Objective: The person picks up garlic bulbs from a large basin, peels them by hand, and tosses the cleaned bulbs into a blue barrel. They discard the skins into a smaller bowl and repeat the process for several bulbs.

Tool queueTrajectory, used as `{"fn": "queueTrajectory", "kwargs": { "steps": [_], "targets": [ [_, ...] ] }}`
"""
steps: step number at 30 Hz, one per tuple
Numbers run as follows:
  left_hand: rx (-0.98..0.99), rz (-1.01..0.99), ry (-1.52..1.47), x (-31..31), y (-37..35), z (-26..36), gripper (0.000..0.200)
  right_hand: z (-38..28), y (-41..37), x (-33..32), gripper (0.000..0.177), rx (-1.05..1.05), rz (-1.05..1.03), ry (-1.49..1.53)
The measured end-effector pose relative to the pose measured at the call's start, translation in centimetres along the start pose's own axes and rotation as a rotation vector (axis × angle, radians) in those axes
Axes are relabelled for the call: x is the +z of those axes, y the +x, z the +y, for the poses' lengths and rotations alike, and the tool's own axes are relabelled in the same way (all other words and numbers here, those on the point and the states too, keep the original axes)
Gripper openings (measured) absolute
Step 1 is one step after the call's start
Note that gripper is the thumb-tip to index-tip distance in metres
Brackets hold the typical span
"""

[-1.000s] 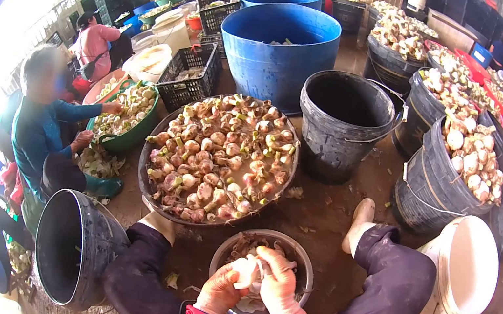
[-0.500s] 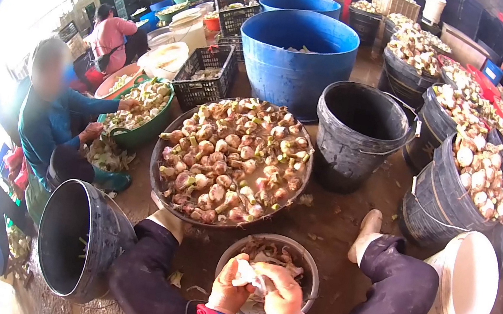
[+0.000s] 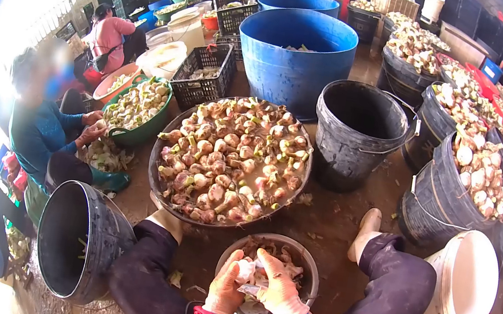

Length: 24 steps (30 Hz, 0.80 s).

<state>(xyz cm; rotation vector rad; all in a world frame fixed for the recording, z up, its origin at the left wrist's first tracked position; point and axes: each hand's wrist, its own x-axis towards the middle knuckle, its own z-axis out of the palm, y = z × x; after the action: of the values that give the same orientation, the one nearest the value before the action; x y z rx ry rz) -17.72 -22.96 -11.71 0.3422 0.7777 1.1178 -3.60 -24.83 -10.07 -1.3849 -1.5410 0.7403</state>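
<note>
1. Wet concrete floor [image 3: 331,237], crowded with tubs; the person sits low with knees spread.
2. Left hand [image 3: 226,289]: grip closed around a pale bulb [image 3: 248,271], held from the left side.
3. Right hand [image 3: 279,291]: fingers clamped on the same bulb from the right, index finger sticking up.
4. The bulb sits between both hands, just above a metal bowl [image 3: 311,280] of peelings between the knees.
5. Black bucket [image 3: 100,245] lies on its side left of the knee; white bucket [image 3: 463,282] lies right of the other knee.
6. Ahead, touching the bowl's far edge: wide round pan [image 3: 153,170] heaped with unpeeled bulbs.
7. Left of the pan: a co-worker [image 3: 37,128] with both hands at a green basin [image 3: 150,123].
8. Beyond: upright black pail [image 3: 358,138], then a blue barrel [image 3: 293,64].
</note>
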Motion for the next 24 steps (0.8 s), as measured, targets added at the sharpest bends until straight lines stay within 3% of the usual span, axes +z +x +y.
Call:
{"fn": "queueTrajectory", "kwargs": {
  "steps": [2,3,5,6,7,9,10,11,13,14,15,18,19,21,22,23,24],
  "targets": [
    [-0.031,0.032,-0.017,-0.5,0.4,-0.1,0.063,-0.3,-0.2,-0.6,0.075,0.220,-0.056,0.220],
    [-0.031,0.035,-0.018,-0.7,0.4,0.1,0.063,0.3,-0.3,-0.5,0.075,0.222,-0.058,0.220],
    [-0.204,-0.083,-0.127,-0.8,-0.1,0.5,0.068,1.5,-0.2,-0.6,0.068,0.495,-0.078,0.606],
    [-0.169,-0.107,0.001,-0.3,-0.5,0.4,0.068,0.8,0.0,-0.6,0.055,0.535,-0.045,0.508],
    [-0.137,-0.263,0.032,-0.4,0.1,-0.3,0.062,1.2,-0.2,-0.5,0.055,0.538,-0.044,0.507],
    [-0.135,-0.222,0.396,-0.2,0.3,0.3,0.054,1.7,-0.1,-0.3,0.044,0.473,-0.064,0.578],
    [-0.119,-0.213,0.396,-0.1,0.2,0.6,0.054,1.6,0.0,-0.1,0.034,0.467,0.062,0.618],
    [-0.097,-0.126,0.371,0.2,0.0,1.0,0.051,1.3,0.3,-0.8,0.030,0.721,0.082,0.993],
    [0.049,-0.035,0.311,1.9,-1.1,3.5,0.049,1.8,0.5,-1.0,0.027,0.788,0.253,1.122],
    [0.153,0.001,0.332,3.2,-1.9,6.2,0.051,3.6,0.3,-0.5,0.035,0.766,0.290,1.059],
    [0.302,0.060,0.359,4.3,-2.7,9.1,0.052,4.3,0.3,-0.3,0.026,0.775,0.300,1.037],
    [0.792,0.333,0.661,5.4,-5.2,18.8,0.048,4.5,0.3,0.7,0.033,0.834,0.289,1.029],
    [0.876,0.380,0.540,4.7,-5.9,21.9,0.044,4.5,0.4,1.0,0.032,0.918,0.238,0.994],
    [0.936,0.533,0.597,2.2,-8.1,28.5,0.045,4.7,0.1,1.7,0.032,0.885,0.186,1.019],
    [0.988,0.620,0.832,-2.1,-8.5,32.2,0.045,5.0,0.0,2.0,0.032,0.890,0.193,1.036],
    [1.033,0.704,1.068,-1.8,-8.2,33.7,0.045,5.4,-0.1,2.4,0.032,0.908,0.166,1.023],
    [0.982,1.045,1.643,-1.6,-8.0,34.1,0.046,5.8,0.0,2.7,0.032,0.923,0.143,1.009]
  ]
}}
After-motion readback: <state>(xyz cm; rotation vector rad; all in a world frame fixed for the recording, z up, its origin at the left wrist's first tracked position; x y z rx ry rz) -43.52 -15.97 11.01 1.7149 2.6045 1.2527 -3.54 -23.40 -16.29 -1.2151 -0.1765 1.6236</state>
